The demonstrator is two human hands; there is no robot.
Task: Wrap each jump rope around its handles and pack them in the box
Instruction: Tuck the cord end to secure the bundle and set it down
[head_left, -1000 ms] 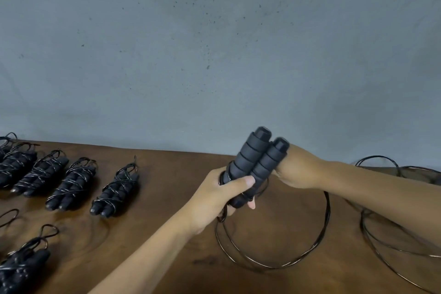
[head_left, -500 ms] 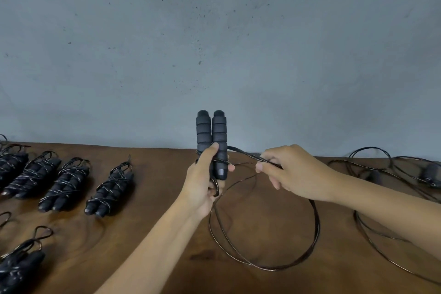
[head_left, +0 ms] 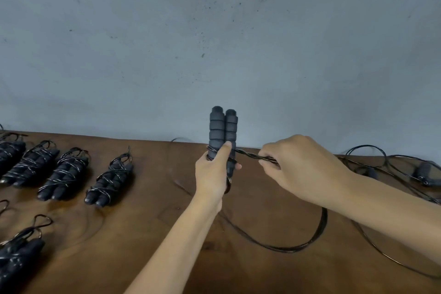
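Two black foam handles (head_left: 223, 131) stand upright side by side above the far edge of the brown desk (head_left: 155, 234), ribbed along their length with rounded tops, pressed together as a pair. A thin, glossy black rope (head_left: 248, 155) crosses their lower part in a few turns and runs out to the right as a bunched, slightly twisted strand; the rest of it hangs down in a loose loop (head_left: 319, 229) that lies on the desk below the right forearm. The left hand (head_left: 211, 175) has its grip clamped round the lower part of the handles, thumb pressed up along the front across the rope turns, fingertips just showing on the far side. The right hand (head_left: 303, 169) has its grip pinched on the strand just beside the handles, fingers curled under and knuckles up, with the rope taut between hand and handles. To the left, wrapped bundles (head_left: 108, 181) lie in a row on the desk, each a pair of handles bound in criss-crossed rope, and another lies nearer the lower left corner (head_left: 19, 253). At the far right, loose rope (head_left: 372, 157) and a separate handle (head_left: 427, 173) rest on the desk.
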